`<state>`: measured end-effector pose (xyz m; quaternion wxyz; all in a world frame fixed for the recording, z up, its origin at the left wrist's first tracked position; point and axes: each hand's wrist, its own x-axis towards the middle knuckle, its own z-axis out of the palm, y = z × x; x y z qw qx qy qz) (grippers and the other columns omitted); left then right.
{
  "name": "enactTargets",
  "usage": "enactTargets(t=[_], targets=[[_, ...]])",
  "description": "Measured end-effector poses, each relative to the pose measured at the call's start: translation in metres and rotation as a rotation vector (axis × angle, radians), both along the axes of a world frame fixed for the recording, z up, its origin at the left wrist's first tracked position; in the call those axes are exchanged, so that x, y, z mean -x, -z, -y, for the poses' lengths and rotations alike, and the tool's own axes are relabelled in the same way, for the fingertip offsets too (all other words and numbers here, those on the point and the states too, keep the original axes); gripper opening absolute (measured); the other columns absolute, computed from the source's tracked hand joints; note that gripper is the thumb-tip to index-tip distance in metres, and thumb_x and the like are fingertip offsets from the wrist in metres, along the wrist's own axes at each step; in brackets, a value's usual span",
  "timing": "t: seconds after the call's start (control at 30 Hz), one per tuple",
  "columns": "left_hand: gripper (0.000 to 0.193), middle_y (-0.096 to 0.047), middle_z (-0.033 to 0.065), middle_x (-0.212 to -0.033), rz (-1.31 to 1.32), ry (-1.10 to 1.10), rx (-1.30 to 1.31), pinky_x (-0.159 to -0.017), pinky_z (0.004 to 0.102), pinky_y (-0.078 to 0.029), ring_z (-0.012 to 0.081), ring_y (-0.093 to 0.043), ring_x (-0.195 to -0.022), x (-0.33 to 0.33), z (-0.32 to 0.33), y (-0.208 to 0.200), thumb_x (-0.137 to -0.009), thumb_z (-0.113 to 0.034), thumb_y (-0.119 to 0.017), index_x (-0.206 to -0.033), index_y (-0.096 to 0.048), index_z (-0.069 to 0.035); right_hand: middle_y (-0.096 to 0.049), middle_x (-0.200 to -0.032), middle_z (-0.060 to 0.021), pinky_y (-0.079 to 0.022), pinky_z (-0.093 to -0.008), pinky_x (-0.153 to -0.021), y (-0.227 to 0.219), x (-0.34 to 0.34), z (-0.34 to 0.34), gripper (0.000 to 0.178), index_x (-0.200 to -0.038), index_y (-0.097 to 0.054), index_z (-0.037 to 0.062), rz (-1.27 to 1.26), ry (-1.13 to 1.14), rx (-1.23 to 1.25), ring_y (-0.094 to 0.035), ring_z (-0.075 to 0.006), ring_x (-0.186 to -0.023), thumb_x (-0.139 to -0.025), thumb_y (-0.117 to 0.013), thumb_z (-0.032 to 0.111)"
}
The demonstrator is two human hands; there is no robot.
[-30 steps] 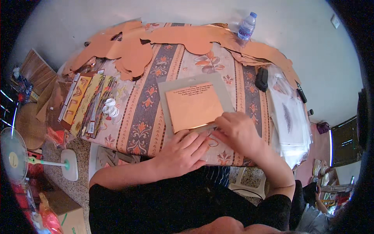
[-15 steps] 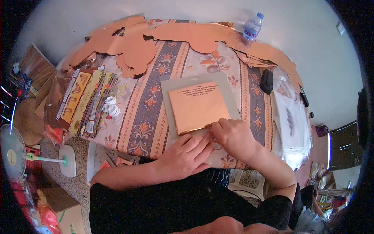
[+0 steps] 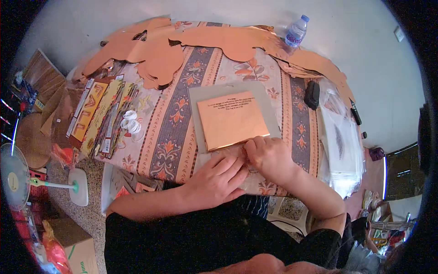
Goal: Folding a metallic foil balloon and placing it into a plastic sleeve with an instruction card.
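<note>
A clear plastic bag (image 3: 230, 104) with dark print holds a folded orange sheet (image 3: 235, 125). It lies over a grey card backing (image 3: 195, 109) in the middle of the table. At the bag's near edge my right hand (image 3: 270, 157) is closed, its fingertips pinching the plastic close to the lower right corner. My left hand (image 3: 218, 177) lies just below that edge, fingers stretched toward the right fingertips and thumb apart. What exactly the left fingertips touch is partly hidden where the hands meet.
Orange cut-out sheets (image 3: 210, 36) line the far edge, beside a water bottle (image 3: 296, 31). Printed cards (image 3: 102, 114) and white rings (image 3: 131, 122) are at left. A black case (image 3: 312, 95) and a stack of clear bags (image 3: 342, 150) lie at right. A fan (image 3: 16, 178) stands far left.
The bag's near edge has moved slightly away from me, and my right fingertips have shifted a little left along it. My left hand stays almost in place.
</note>
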<state>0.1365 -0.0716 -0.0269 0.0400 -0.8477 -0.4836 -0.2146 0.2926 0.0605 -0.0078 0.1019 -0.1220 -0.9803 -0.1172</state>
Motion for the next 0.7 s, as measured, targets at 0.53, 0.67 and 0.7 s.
enactTargets(t=[0.53, 0.67, 0.7], targets=[[0.056, -0.05, 0.0132, -0.128, 0.103, -0.009, 0.111, -0.099, 0.0435, -0.038, 0.0285, -0.046, -0.12, 0.003, -0.002, -0.008, -0.078, -0.036, -0.067, -0.122, -0.054, -0.004, -0.054, -0.066, -0.0054, -0.046, -0.0336, -0.05, 0.0, -0.035, -0.006, 0.021, -0.093, -0.06, 0.0043, -0.189, 0.049, 0.107, -0.058, -0.0218, -0.056, -0.077, -0.069, 0.015], [0.058, -0.047, 0.0125, -0.136, 0.049, -0.032, 0.129, -0.098, 0.0423, -0.038, 0.0271, -0.045, -0.12, 0.003, -0.004, -0.009, -0.079, -0.038, -0.066, -0.124, -0.053, -0.003, -0.054, -0.067, -0.0055, -0.047, -0.0336, -0.05, -0.002, -0.034, -0.004, 0.026, -0.099, -0.061, 0.0035, -0.182, 0.066, 0.115, -0.058, -0.022, -0.056, -0.077, -0.069, 0.015], [0.058, -0.046, 0.0122, -0.138, 0.036, -0.039, 0.129, -0.098, 0.0419, -0.037, 0.0266, -0.045, -0.12, 0.002, -0.004, -0.009, -0.079, -0.039, -0.065, -0.124, -0.053, -0.003, -0.054, -0.067, -0.0054, -0.047, -0.0337, -0.05, -0.001, -0.035, -0.004, 0.028, -0.101, -0.062, 0.0032, -0.202, 0.066, 0.115, -0.058, -0.0219, -0.056, -0.077, -0.069, 0.015]])
